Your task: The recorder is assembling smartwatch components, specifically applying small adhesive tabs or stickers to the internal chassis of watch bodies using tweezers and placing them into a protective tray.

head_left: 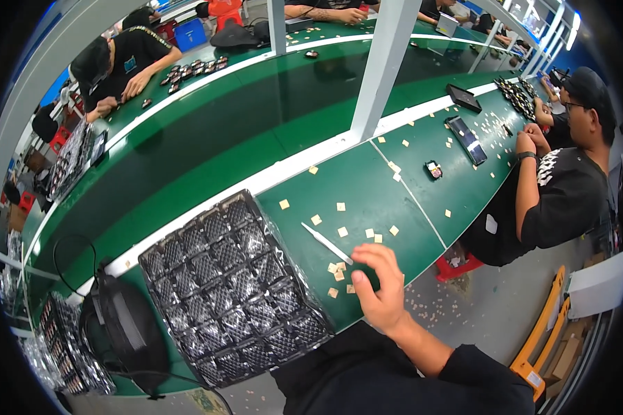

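Observation:
My right hand (383, 290) hovers at the near edge of the green bench with its fingers stretched out and the thumb apart. Nothing shows in it. Beside its fingertips lies a slim white pen-like tool (327, 243), pointing away to the left. Small cream square pieces (338, 268) are scattered around the tool and close to the thumb. Left of these rests a black plastic tray (235, 277) with rows of textured pockets; shiny clear film seems to cover part of it. My left hand is out of the picture.
A black bag (128, 325) and filled trays (66, 339) sit left of the black tray. A grey post (384, 69) rises from the bench's far rail. To the right, a co-worker (567, 166) sits near a dark box (468, 140) and a small assembled part (433, 170).

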`<act>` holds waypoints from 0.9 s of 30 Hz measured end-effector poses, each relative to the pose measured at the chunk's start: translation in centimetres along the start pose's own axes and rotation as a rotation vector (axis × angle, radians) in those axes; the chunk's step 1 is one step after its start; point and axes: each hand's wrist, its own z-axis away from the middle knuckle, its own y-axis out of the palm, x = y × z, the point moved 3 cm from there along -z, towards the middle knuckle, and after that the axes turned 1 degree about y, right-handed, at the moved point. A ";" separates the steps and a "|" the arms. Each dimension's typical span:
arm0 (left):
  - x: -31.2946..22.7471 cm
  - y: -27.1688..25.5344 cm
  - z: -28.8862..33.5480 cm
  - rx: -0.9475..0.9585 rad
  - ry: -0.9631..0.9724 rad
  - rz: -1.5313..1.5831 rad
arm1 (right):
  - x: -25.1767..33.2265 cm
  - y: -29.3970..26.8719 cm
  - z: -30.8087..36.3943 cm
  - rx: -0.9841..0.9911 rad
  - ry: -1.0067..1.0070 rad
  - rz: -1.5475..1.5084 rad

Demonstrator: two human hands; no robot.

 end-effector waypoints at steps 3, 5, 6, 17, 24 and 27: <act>5.7 4.7 9.9 0.553 -0.428 -0.137 | 1.8 1.0 -1.9 0.153 -0.132 0.173; 5.9 10.5 13.6 0.706 -0.436 -0.196 | 1.2 2.3 -2.8 0.167 -0.134 0.183; 4.8 13.6 14.9 0.768 -0.350 -0.149 | 0.6 2.9 -3.3 0.226 -0.113 0.280; -14.5 25.2 20.3 1.130 0.732 0.293 | -2.9 0.6 -7.7 0.671 0.066 0.681; -18.0 27.5 21.9 1.192 0.907 0.447 | -9.8 -6.4 -5.8 0.363 -0.086 0.670; -16.6 26.9 22.9 1.178 0.845 0.521 | -8.7 -8.6 -6.2 0.168 -0.125 0.511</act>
